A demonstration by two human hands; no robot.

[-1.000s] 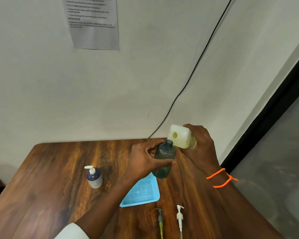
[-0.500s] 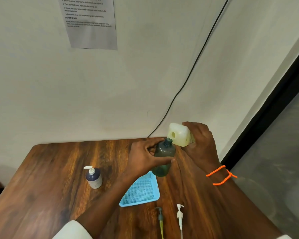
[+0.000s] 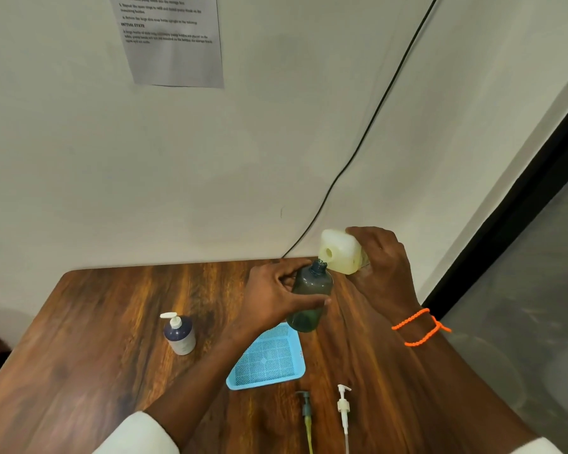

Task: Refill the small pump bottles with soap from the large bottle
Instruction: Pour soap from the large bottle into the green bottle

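Centre frame, the left hand [image 3: 276,296] wraps its grip round a smoky green bottle [image 3: 310,299] held above the wooden desk [image 3: 95,339]. The right hand [image 3: 379,260] clasps the tipped pale large bottle [image 3: 340,250], spout seemingly touching the green neck. Below lie a blue mesh tray [image 3: 269,362], two loose pumps [image 3: 343,407] and, left, a capped navy bottle [image 3: 179,334].

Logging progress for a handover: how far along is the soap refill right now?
Possibly done: the blue bottle stands with its pump on. In hand: the left hand holds the open green bottle while the right hand tips the large bottle over its neck. Left: both loose pumps lie on the table.
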